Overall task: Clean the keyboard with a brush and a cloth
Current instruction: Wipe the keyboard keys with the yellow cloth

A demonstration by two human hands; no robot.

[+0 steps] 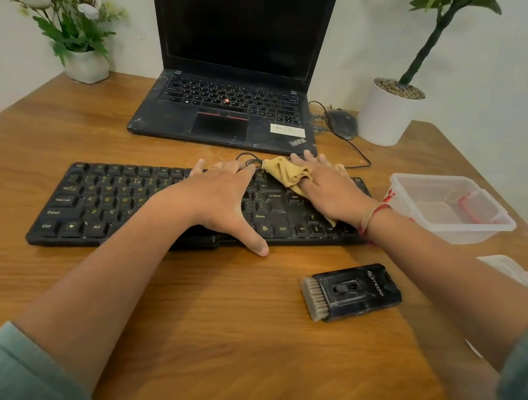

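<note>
Left hand flat, fingers spread, on keyboard – likely bracing it. Right hand, fingers straight, presses cloth onto right-end keys – brush parked near desk's front edge

I log an office-type workspace: wooden desk, open laptop far centre, keyboard nearer, wired mouse, flower pot far left, potted plant far right.
</note>
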